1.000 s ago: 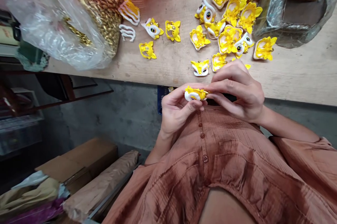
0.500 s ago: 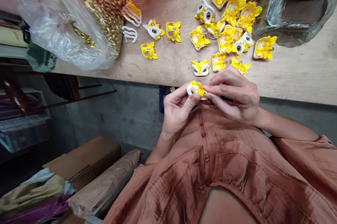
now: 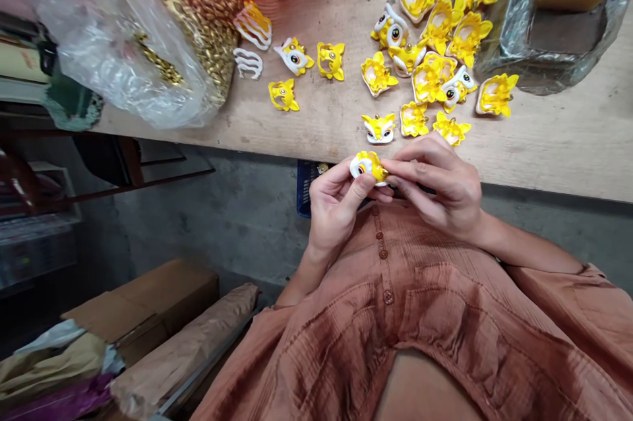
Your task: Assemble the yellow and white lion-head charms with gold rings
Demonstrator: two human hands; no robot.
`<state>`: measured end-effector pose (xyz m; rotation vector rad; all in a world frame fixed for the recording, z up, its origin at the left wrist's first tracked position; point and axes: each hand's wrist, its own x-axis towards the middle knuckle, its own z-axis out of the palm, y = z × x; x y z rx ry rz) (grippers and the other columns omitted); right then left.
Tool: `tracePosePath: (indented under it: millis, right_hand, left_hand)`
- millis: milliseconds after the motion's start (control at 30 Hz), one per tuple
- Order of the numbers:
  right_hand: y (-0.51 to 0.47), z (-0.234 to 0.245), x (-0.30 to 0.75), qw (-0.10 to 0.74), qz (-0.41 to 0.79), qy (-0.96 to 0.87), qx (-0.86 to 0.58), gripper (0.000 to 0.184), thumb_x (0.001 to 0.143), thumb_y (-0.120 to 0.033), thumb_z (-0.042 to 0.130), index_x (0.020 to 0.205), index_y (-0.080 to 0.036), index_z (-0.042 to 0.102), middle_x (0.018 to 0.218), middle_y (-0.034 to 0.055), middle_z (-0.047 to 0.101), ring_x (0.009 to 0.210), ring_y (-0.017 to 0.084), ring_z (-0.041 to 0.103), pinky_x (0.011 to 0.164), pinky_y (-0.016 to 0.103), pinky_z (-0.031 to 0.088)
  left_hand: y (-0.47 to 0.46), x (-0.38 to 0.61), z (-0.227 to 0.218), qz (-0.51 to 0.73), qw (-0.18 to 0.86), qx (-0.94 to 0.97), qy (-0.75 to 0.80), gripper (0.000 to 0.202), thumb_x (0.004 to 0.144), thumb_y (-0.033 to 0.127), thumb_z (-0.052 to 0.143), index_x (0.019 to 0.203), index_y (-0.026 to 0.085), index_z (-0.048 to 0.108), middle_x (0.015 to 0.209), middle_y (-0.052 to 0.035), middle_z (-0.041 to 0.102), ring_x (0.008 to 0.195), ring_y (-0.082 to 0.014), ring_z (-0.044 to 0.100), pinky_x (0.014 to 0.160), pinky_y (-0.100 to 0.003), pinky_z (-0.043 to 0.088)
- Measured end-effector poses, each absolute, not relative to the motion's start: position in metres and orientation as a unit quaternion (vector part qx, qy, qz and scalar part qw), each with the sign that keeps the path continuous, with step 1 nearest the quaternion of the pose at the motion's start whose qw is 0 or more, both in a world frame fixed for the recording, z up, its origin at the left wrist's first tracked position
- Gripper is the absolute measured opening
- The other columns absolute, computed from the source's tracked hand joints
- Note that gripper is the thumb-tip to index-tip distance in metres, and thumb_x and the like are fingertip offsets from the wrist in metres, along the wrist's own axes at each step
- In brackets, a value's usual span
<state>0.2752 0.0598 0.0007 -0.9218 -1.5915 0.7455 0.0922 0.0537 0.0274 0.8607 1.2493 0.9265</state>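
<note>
No text, label, brand, number or sign can be read anywhere in this overhead view of a workbench.
</note>
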Motion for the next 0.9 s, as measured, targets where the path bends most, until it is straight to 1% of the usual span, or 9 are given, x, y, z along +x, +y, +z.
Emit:
tracePosePath:
  millis: [167, 267, 333, 400, 467, 567, 700, 800, 900]
  right_hand:
    - [0.063, 0.001, 0.283, 0.545, 0.323, -0.659, -0.405, 0.028, 0.096, -0.021, 0.074, 0.123, -0.026, 0.077, 0.103, 0.0066, 0.077, 0.093, 0.019, 0.070, 0.083, 0.038, 0.058]
    - [0.061, 0.003, 0.279, 0.537, 0.326, -0.669, -0.398, 0.021, 0.097, -0.024, 0.073, 0.117, -0.024, 0.078, 0.098, 0.0058, 0.077, 0.089, 0.017, 0.071, 0.080, 0.037, 0.057]
    - [0.058, 0.003, 0.274, 0.541, 0.316, -0.670, -0.398, 0.017, 0.097, -0.022, 0.072, 0.113, -0.024, 0.078, 0.095, 0.0054, 0.076, 0.086, 0.017, 0.070, 0.077, 0.036, 0.056]
    - [0.054, 0.003, 0.268, 0.552, 0.293, -0.668, -0.405, 0.017, 0.097, -0.019, 0.070, 0.111, -0.023, 0.077, 0.093, 0.0053, 0.075, 0.085, 0.018, 0.068, 0.077, 0.037, 0.056]
    - [0.050, 0.002, 0.264, 0.565, 0.268, -0.665, -0.408, 0.019, 0.096, -0.016, 0.069, 0.112, -0.024, 0.076, 0.093, 0.0053, 0.074, 0.085, 0.018, 0.067, 0.078, 0.039, 0.056]
    - [0.048, 0.003, 0.266, 0.575, 0.268, -0.663, -0.398, 0.021, 0.095, -0.016, 0.070, 0.113, -0.025, 0.077, 0.092, 0.0044, 0.074, 0.085, 0.018, 0.068, 0.078, 0.039, 0.056]
    - [0.048, 0.008, 0.276, 0.562, 0.303, -0.649, -0.414, 0.016, 0.095, -0.018, 0.072, 0.108, -0.025, 0.079, 0.091, 0.0040, 0.075, 0.084, 0.017, 0.069, 0.077, 0.036, 0.055]
    - [0.046, 0.011, 0.279, 0.559, 0.311, -0.641, -0.424, 0.012, 0.095, -0.018, 0.070, 0.100, -0.023, 0.080, 0.087, 0.0041, 0.075, 0.081, 0.017, 0.068, 0.076, 0.036, 0.055]
    - [0.044, 0.012, 0.279, 0.570, 0.323, -0.622, -0.429, 0.008, 0.094, -0.018, 0.072, 0.096, -0.021, 0.079, 0.086, 0.0040, 0.075, 0.080, 0.016, 0.069, 0.075, 0.035, 0.056]
  left_hand:
    - [0.059, 0.094, 0.030, 0.412, 0.668, 0.333, 0.522, 0.037, 0.083, 0.051, 0.086, 0.092, 0.015, 0.079, 0.086, -0.0074, 0.081, 0.061, -0.0154, 0.073, 0.055, -0.027, 0.064]
    - [0.058, 0.094, 0.031, 0.413, 0.684, 0.323, 0.507, 0.035, 0.083, 0.048, 0.086, 0.089, 0.015, 0.079, 0.077, -0.0056, 0.078, 0.057, -0.0148, 0.072, 0.052, -0.025, 0.062]
    - [0.056, 0.094, 0.030, 0.410, 0.684, 0.326, 0.507, 0.034, 0.084, 0.048, 0.086, 0.089, 0.015, 0.079, 0.073, -0.0044, 0.076, 0.057, -0.0147, 0.071, 0.051, -0.024, 0.062]
    - [0.052, 0.093, 0.029, 0.415, 0.668, 0.339, 0.516, 0.033, 0.084, 0.047, 0.086, 0.092, 0.016, 0.080, 0.077, -0.0043, 0.077, 0.059, -0.0151, 0.073, 0.054, -0.025, 0.064]
    - [0.048, 0.091, 0.028, 0.423, 0.647, 0.358, 0.523, 0.030, 0.085, 0.045, 0.086, 0.095, 0.017, 0.081, 0.086, -0.0053, 0.079, 0.066, -0.0163, 0.075, 0.059, -0.027, 0.067]
    - [0.041, 0.089, 0.025, 0.425, 0.637, 0.375, 0.522, 0.029, 0.085, 0.043, 0.086, 0.099, 0.018, 0.082, 0.095, -0.0062, 0.079, 0.073, -0.0176, 0.077, 0.064, -0.028, 0.069]
    - [0.037, 0.090, 0.022, 0.412, 0.647, 0.378, 0.519, 0.031, 0.085, 0.044, 0.085, 0.102, 0.018, 0.082, 0.095, -0.0061, 0.078, 0.067, -0.0160, 0.076, 0.063, -0.028, 0.069]
    - [0.036, 0.093, 0.023, 0.418, 0.641, 0.394, 0.509, 0.028, 0.086, 0.043, 0.085, 0.098, 0.018, 0.082, 0.096, -0.0063, 0.077, 0.068, -0.0161, 0.076, 0.063, -0.027, 0.069]
    - [0.035, 0.097, 0.026, 0.431, 0.630, 0.416, 0.494, 0.021, 0.087, 0.038, 0.084, 0.094, 0.018, 0.083, 0.095, -0.0045, 0.072, 0.071, -0.0159, 0.077, 0.064, -0.026, 0.069]
